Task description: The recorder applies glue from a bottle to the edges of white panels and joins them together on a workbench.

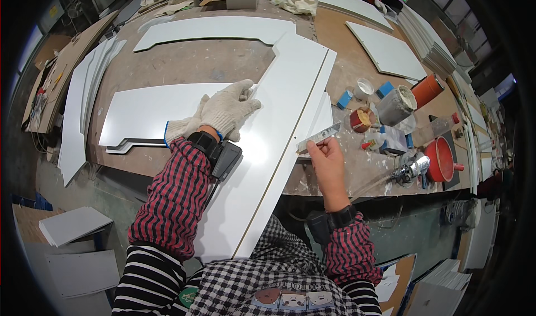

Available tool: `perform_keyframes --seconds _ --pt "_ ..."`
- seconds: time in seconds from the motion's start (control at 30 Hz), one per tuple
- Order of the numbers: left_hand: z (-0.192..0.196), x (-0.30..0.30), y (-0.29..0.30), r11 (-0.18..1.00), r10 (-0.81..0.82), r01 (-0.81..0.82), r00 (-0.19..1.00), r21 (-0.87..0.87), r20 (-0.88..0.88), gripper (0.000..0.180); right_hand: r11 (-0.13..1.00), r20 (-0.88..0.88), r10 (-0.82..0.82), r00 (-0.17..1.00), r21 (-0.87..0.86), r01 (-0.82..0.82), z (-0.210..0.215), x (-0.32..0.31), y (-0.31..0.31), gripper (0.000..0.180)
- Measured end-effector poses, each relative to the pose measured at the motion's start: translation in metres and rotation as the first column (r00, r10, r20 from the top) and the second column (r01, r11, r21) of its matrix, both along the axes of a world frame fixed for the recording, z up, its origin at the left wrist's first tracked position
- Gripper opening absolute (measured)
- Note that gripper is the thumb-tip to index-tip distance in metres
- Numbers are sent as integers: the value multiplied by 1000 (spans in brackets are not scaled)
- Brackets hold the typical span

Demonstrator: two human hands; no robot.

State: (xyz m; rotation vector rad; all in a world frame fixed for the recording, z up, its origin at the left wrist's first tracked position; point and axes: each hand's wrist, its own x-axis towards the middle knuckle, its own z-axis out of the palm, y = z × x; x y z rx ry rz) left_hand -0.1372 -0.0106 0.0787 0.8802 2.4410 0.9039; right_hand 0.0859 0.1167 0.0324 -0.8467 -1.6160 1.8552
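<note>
A long white panel [262, 148] lies slantwise before me, its lower end at my apron and a narrow groove running along its right side. My left hand [231, 106], in a cream knitted glove with blue cuff trim, rests on the panel with its fingers apart, holding nothing. Bare, my right hand [329, 162] pinches a flat metal scraper blade [325, 134] at the panel's right edge. The blade points up and right; I cannot tell if it touches the panel. Partly under the left side lies another white panel [151, 109].
Right on the worktable [223, 64] stand a grey tub [396, 105], an orange cup [427, 89], a red bowl [439, 159], a metal spray gun [412, 169] and blue blocks [344, 98]. Notched panels [84, 109] lean at left; a white panel [215, 28] lies behind.
</note>
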Motion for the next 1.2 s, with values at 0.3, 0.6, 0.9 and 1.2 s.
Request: perform_keyframes --seconds 0.3,0.6,0.9,1.2 --pt "-1 -2 0 1000 4 -4 1000 -13 3 65 999 13 -42 999 -24 43 5 0 -1 16" --pt "-4 -3 0 1000 -10 10 1000 -2 -6 66 1000 24 1 1000 -30 0 -2 1 0 16" --pt "-1 -1 -1 1000 -2 2 1000 -5 -21 66 1000 40 2 999 -21 -1 -3 0 1 16" --pt "1 0 0 1000 -6 6 1000 -5 -19 66 984 -33 -17 999 176 22 -7 -3 -4 17"
